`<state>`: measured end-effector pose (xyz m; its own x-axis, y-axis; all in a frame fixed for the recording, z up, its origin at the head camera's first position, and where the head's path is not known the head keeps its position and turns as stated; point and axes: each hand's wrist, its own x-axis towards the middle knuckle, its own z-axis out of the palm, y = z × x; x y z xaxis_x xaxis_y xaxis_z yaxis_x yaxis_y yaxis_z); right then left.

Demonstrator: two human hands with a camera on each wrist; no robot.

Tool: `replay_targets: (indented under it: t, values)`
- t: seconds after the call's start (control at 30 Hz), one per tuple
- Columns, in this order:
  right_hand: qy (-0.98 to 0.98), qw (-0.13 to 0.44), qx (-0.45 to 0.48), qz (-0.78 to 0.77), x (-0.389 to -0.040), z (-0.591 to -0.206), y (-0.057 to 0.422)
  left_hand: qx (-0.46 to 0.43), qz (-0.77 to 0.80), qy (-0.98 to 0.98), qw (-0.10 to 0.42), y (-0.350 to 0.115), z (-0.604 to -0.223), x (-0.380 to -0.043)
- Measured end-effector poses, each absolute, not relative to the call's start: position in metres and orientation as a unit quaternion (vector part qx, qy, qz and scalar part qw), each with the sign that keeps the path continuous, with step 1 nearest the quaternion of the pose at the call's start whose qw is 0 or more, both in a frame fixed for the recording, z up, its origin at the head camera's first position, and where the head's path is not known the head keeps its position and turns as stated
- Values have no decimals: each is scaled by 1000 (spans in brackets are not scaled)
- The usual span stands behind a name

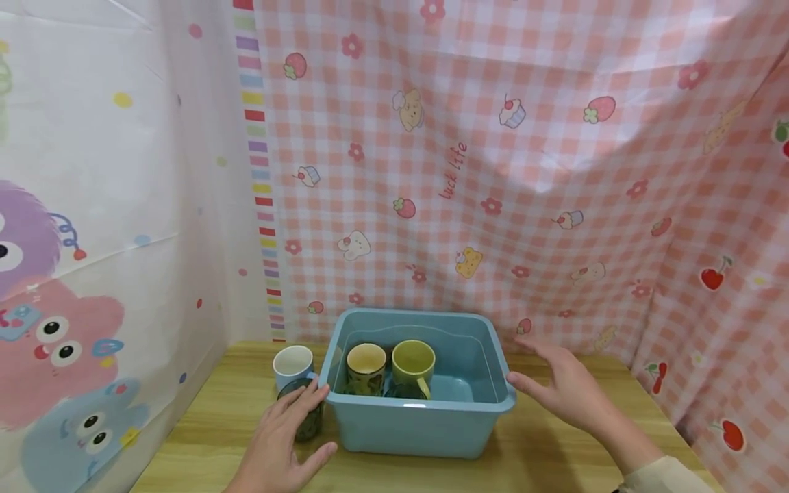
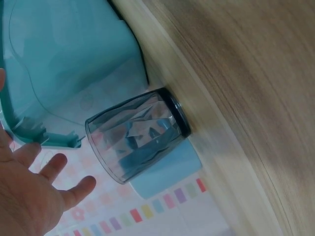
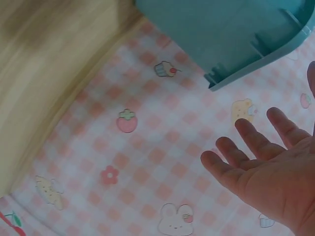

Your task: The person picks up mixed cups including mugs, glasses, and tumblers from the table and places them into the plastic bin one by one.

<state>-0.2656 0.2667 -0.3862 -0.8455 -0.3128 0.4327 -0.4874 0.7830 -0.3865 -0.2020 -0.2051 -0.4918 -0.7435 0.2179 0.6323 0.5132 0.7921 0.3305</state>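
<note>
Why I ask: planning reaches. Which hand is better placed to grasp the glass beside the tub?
Probably the left hand: it's near the glass; the right hand is across the tub.

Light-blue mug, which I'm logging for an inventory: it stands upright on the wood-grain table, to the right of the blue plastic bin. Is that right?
The side is wrong: the head view shows the light-blue mug upright on the wood-grain table, to the left of the blue plastic bin.
</note>
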Motion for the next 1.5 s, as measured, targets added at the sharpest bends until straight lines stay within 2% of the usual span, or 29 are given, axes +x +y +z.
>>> replay_targets:
  t: [0.4,0.83,1.17,1.5]
  values:
    - [-928,179,211,250,-257,-410,276,-210,-249,-895,304,-205,-492,-202]
    - [-916,188,234,264,-254,-419,276,-208,-248,-896,305,-207,-493,-202]
    - [-914,152,235,294,-252,-422,275,-209,-247,-896,303,-206,-493,-202]
    - [-911,150,231,307,-252,-428,273,-210,-247,-897,301,-206,-492,-201]
